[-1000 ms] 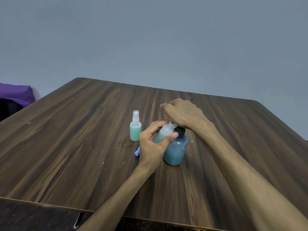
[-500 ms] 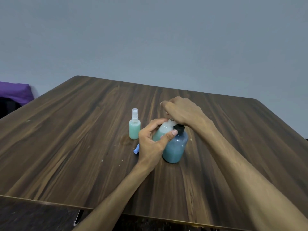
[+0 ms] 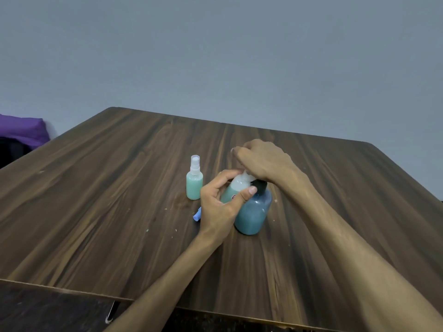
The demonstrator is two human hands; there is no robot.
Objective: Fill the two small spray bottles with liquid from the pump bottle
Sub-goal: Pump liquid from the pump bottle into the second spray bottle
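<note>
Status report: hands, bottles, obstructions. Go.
Left hand grips small bottle, tilted against pump bottle. Right hand over the pump top. Second spray bottle capped, upright, apart. Blue piece beside left hand, not in the way.

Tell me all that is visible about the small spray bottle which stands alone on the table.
The standing spray bottle is small, of clear plastic as it looks, with a round body and a white spray head under a see-through cap. Pale green liquid fills most of the body. It stands upright on the wooden table, to the left of the left hand, and apart from it. Nothing touches it but the table.
</note>
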